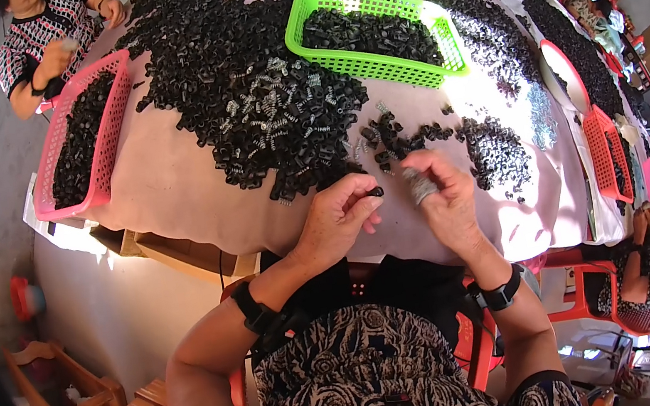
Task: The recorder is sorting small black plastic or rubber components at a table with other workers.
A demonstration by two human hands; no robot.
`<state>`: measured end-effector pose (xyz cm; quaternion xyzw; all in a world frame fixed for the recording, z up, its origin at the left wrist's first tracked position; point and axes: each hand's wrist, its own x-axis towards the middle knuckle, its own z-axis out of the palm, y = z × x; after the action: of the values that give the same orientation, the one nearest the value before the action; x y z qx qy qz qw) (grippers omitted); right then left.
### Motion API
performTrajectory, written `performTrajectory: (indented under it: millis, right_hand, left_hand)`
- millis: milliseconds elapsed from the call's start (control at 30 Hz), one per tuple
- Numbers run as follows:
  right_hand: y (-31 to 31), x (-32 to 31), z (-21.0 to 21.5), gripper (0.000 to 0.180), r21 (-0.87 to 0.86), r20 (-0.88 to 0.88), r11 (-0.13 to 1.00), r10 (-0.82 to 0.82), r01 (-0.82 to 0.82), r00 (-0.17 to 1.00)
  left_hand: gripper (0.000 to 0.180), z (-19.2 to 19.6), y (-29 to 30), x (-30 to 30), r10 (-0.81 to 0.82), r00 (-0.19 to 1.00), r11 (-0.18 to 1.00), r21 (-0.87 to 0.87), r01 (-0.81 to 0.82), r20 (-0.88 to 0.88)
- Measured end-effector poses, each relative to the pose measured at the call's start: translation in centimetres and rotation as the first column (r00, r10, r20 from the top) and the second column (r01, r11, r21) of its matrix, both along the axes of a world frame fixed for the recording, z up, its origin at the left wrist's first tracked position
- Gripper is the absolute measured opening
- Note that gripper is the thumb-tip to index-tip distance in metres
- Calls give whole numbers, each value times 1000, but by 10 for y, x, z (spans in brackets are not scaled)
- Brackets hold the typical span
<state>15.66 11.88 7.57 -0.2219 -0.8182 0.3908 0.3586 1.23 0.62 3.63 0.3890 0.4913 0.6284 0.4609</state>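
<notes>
The left hand [337, 216] pinches a small black ring [375, 192] at the bench [171, 184] edge; the right hand [441, 194] grips a metal spring [421, 186] just beside it, near the black pile [238, 73].

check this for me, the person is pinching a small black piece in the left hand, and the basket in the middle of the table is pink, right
Not quite. The basket in the middle of the table is green; the pink basket sits at the left edge of the table. The head view shows this. The rest holds: the left hand pinches a small black piece.
</notes>
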Motion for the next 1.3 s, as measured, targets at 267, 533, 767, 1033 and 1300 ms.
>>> performTrajectory:
  millis: [267,533,767,1033,1300]
  right_hand:
    - [81,8,3,21,214,120,958,-222,193,968]
    - [91,9,-6,20,327,291,939,-202,101,935]
    - [113,36,-8,19,-1,57,983,-182,183,982]
    - [110,41,-4,13,-253,26,945,-208,208,978]
    - [90,28,-7,25,-22,164,998,60,-57,985]
  left_hand:
    - [13,1,0,1,-17,1000,1000,-5,17,-22]
    - [13,-6,-1,1,-2,1000,1000,7,2,4]
    - [16,-4,0,0,-19,1000,1000,14,19,-16]
    - [18,-7,-2,1,-12,1000,1000,17,12,-18]
    - [17,-6,-1,1,-23,1000,1000,2,24,-19]
